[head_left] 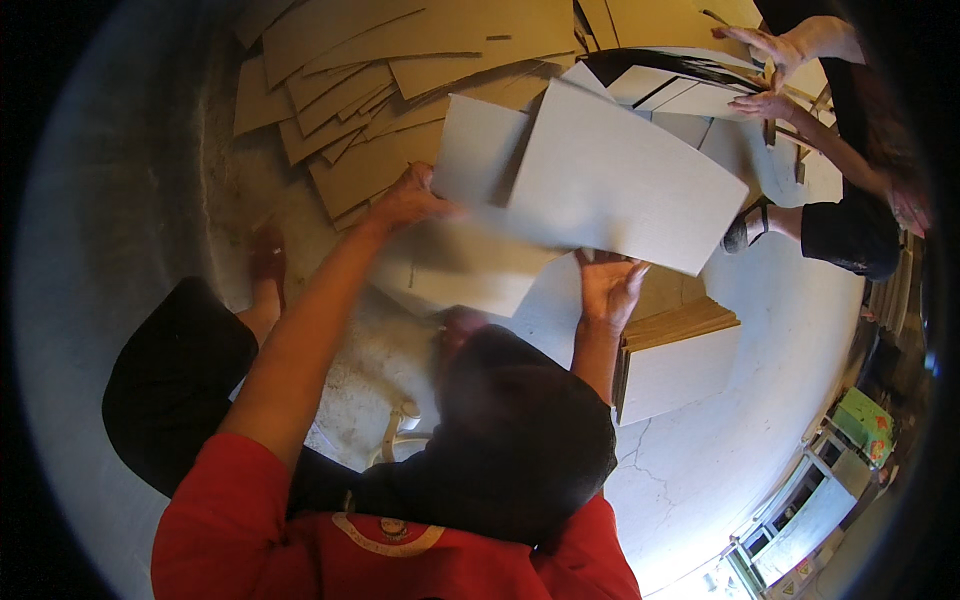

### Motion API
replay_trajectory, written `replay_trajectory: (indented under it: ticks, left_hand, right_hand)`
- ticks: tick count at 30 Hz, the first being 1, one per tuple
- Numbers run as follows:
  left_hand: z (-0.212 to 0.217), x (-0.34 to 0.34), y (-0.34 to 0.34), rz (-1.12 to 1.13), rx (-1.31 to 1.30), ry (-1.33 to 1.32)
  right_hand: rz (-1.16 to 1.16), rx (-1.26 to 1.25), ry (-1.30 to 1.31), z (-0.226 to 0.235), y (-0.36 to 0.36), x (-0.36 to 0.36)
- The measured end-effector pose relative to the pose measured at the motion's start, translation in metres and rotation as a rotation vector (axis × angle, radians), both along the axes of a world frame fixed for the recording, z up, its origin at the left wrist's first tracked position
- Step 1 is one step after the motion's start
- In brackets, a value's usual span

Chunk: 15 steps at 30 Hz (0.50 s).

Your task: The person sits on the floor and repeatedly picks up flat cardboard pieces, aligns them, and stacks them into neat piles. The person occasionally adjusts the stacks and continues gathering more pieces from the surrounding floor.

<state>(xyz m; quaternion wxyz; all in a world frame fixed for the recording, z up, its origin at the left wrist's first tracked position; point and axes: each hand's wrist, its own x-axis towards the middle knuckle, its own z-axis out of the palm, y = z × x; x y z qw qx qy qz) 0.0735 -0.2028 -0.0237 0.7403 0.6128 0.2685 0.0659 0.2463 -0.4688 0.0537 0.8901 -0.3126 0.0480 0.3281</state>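
Note:
A large pale cardboard sheet [625, 175] with folded panels hangs tilted in front of me, held up between my two hands. My left hand [412, 198] is closed on the edge of its left flap [480, 150]. My right hand [608, 285] grips the sheet's lower edge from below, with some fingers hidden behind it. Beneath and between my hands lies another pale panel [470, 265], blurred; whether it joins the held sheet I cannot tell.
Flat brown cardboard sheets [350, 90] lie in a spread pile beyond my left hand. A neat stack of cardboard [680, 365] stands right of my right hand. At the upper right, a co-worker's hands [780, 60] reach toward more cardboard. A green box [865, 425] sits far right.

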Motion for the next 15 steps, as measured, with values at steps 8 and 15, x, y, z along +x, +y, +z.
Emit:
replay_trajectory:
  ticks: [8,15]
  left_hand:
    - [0.090,-0.055,0.089,0.194,0.093,0.087]
    - [0.144,-0.003,0.061,-0.236,0.181,0.080]
  right_hand:
    - [-0.442,-0.132,0.222,0.005,-0.048,0.062]
    - [0.082,-0.344,0.072,-0.050,0.027,-0.039]
